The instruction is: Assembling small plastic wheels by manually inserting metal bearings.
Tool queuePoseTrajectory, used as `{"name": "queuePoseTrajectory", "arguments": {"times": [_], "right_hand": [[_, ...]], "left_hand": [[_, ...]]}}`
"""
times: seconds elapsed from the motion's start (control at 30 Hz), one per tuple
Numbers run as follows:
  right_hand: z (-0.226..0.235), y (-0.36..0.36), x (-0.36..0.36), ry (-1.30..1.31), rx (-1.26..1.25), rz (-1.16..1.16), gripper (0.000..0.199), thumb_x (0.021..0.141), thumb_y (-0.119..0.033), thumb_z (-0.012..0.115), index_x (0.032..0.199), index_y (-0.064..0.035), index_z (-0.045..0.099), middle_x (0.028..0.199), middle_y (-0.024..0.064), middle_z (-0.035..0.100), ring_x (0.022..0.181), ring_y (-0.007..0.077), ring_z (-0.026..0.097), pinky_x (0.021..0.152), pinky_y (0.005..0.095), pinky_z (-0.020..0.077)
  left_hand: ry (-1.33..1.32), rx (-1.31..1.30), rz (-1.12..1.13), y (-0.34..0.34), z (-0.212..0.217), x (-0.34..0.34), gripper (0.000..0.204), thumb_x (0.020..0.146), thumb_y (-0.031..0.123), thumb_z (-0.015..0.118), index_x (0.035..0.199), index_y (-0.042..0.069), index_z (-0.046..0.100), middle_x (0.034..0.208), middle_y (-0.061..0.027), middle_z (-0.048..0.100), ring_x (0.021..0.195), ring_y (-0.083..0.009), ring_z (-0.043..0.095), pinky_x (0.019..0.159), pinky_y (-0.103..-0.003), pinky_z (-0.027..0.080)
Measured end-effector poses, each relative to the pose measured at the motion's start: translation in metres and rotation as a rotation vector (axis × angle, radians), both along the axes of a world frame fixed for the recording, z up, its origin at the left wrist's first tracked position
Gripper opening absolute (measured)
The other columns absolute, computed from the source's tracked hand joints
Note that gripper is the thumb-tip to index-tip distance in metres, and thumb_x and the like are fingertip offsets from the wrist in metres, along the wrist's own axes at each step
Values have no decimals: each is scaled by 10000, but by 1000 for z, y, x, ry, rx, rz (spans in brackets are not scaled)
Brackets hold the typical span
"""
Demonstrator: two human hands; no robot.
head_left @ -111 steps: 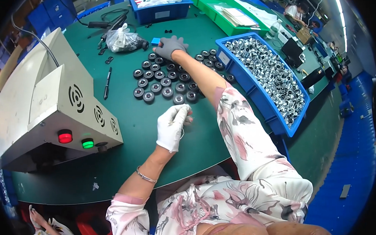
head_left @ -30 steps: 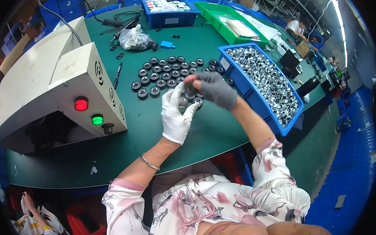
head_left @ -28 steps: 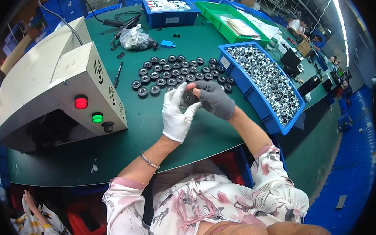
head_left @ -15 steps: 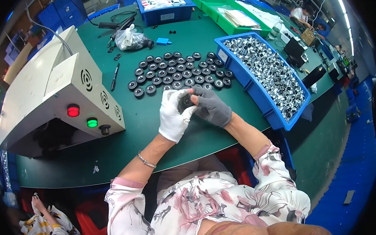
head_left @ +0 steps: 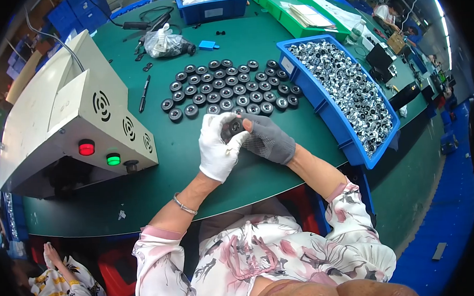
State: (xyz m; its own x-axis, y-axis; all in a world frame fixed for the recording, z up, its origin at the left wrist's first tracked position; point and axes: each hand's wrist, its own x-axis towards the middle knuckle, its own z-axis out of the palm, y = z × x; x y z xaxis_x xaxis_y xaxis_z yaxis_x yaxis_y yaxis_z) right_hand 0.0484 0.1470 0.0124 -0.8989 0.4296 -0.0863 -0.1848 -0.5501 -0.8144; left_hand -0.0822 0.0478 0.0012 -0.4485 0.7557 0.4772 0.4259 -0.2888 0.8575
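Observation:
My left hand (head_left: 216, 152), in a white glove, grips a small black wheel-like part (head_left: 234, 128) from its left side. From the other side my right hand (head_left: 269, 137), in a grey fingerless-tipped glove, has its fingers closed round the same part. The part is held above the table's near half, its face tilted up and partly covered by my fingers. Just beyond my hands, several similar black round parts (head_left: 226, 105) with silvery centres lie in loose rows on the green table (head_left: 178, 151).
A blue bin (head_left: 329, 119) of shiny metal pieces stands at right. To the left is a beige machine (head_left: 58, 114) with red and green buttons. A black pen (head_left: 145, 94), a bagged item (head_left: 164, 43) and a green tray (head_left: 272, 7) lie farther off. Another person (head_left: 67, 280) sits at lower left.
Both hands stay together on the black part, with only a slight shift of the fingers. The whole view has moved a little; the rows on the table look the same.

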Motion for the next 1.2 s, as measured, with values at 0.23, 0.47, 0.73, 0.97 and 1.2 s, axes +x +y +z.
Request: {"name": "queuePoseTrajectory", "arguments": {"times": [0.23,0.47,0.73,0.97,1.2], "right_hand": [[1,10,4,4,25,39,382,1011,-279,594,1242,25,594,1142,58,639,1039,125,622,924,278,500],[-3,6,-1,-3,93,-18,482,986,-306,641,1301,48,552,1202,101,634,1107,184,621,960,331,499],[-4,2,2,-97,203,-108,393,953,-242,658,1240,13,573,1127,65,639,1008,122,608,881,285,493],[-5,5,4,-203,455,-202,356,903,-210,683,1170,7,595,1042,39,633,933,89,575,819,251,475],[-1,-10,0,-216,563,-233,439,920,-236,705,1239,32,566,1083,45,619,971,92,585,848,255,498]], "left_hand": [[108,-49,31,1,-3,3,489,714,42,856,1157,35,648,1016,-102,573,844,-215,623,733,-333,544],[-24,22,-56,6,-9,-3,578,725,-71,802,1268,37,634,1064,-76,566,867,-177,633,725,-298,550],[129,15,-16,4,-9,-4,459,735,-83,771,1163,17,638,1099,-81,559,789,-145,625,705,-272,527],[14,-68,-79,4,-8,1,477,730,-31,798,1180,46,660,1092,-102,569,862,-202,641,718,-303,537],[-32,40,-15,9,-9,-10,437,772,-50,778,1182,12,641,1055,-79,617,882,-160,671,748,-294,559]]}}
